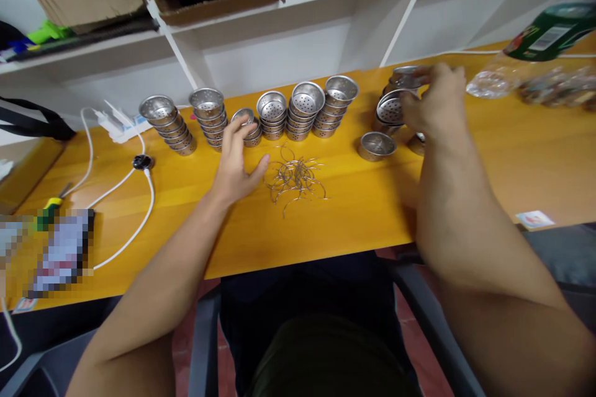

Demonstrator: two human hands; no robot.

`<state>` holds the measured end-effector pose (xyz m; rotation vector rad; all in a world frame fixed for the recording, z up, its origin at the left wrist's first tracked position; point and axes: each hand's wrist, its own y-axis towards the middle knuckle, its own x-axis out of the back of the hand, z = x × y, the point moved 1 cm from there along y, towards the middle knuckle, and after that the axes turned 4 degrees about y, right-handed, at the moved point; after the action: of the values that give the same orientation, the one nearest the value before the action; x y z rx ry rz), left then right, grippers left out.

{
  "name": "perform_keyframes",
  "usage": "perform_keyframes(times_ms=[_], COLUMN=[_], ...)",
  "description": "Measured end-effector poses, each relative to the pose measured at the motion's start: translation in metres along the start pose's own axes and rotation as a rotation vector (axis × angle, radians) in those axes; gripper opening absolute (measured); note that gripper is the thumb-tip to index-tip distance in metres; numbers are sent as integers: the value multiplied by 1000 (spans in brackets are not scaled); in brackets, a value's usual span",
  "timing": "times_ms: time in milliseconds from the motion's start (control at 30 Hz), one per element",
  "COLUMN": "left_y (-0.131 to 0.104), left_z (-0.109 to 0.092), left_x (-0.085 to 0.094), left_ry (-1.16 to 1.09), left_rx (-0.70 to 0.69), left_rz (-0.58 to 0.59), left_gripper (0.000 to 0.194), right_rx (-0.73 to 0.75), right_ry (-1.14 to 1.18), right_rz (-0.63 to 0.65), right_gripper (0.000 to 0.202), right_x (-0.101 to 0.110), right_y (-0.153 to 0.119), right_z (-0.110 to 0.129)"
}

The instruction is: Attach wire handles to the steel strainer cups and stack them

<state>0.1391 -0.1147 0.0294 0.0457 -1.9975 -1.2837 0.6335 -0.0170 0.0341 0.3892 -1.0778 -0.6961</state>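
Observation:
My left hand [237, 164] is held over the table with thumb and fingers apart and nothing in it. Just behind its fingertips stands a short stack of perforated metal cups [252, 134]. To its right lies a loose tangle of thin, curved metal wires [297, 178]. My right hand [437, 99], slightly blurred, has its thumb and fingers at the rim of a tilted perforated metal cup [390, 110]. More metal cups [404, 76] are behind that one, partly covered by the fingers. A single metal cup [377, 147] sits upright in front, and another [418, 144] is half hidden by my wrist.
Several cup stacks [214, 124] line the back of the wooden table [344, 217]. At left are white cables [151, 198], a power strip [123, 129] and a green-yellow screwdriver [49, 211]. A plastic bottle [535, 43] lies at right. Shelves [279, 43] rise behind.

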Motion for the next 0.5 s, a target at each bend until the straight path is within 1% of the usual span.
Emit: perform_keyframes(times_ms=[67, 100, 233, 333, 400, 433, 467, 500], left_y=[-6, -7, -10, -12, -13, -13, -12, -12], left_z=[7, 12, 24, 27, 27, 26, 26, 25], left_x=[-6, -6, -3, -2, -2, -2, -3, -3], left_ry=[-18, -34, -70, -55, -55, -57, -58, -56], left_rx=[32, 42, 69, 88, 83, 77, 68, 54], left_rz=[42, 56, 87, 98, 87, 80, 75, 69], left_gripper=[64, 63, 60, 59, 56, 55, 55, 54], right_rx=[-134, -186, -271, -328, -313, -287, -224, -137], right_ry=[24, 49, 38, 18, 13, 21, 47, 107], right_rz=[105, 140, 183, 222, 196, 148, 101, 22], right_gripper=[47, 48, 43, 37, 37, 38, 41, 41], right_x=[6, 11, 30, 31, 26, 23, 20, 18], right_y=[-1, -3, -10, -12, -9, -6, -3, 1], right_z=[7, 13, 38, 42, 35, 30, 26, 23])
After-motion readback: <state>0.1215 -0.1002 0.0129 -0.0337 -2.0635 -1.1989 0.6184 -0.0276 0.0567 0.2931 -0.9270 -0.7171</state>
